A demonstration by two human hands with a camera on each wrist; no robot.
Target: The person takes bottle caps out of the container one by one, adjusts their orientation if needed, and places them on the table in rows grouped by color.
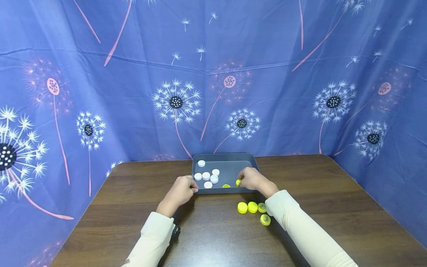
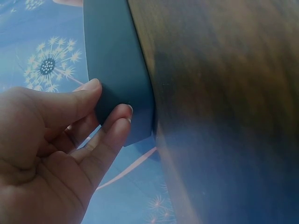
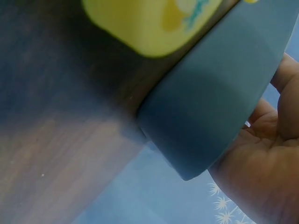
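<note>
At the front left corner of a dark grey tray [image 1: 230,190], my left hand [image 1: 181,191] grips the wall, with thumb and fingertips on it in the left wrist view. My right hand [image 1: 255,180] reaches over the tray's front right side and pinches a yellow bottle cap [image 1: 238,183] inside it. Its fingertips are hidden behind the tray wall in the right wrist view. Another yellow cap [image 1: 226,186] lies by the tray's front wall. Several white bottle caps [image 1: 206,176] lie in the tray's left half.
Several yellow caps [image 1: 252,207] lie on the brown wooden table [image 1: 213,230] in front of the tray, below the right forearm. A blue dandelion-print cloth [image 1: 213,111] hangs behind the table and along its sides, close to the tray's back.
</note>
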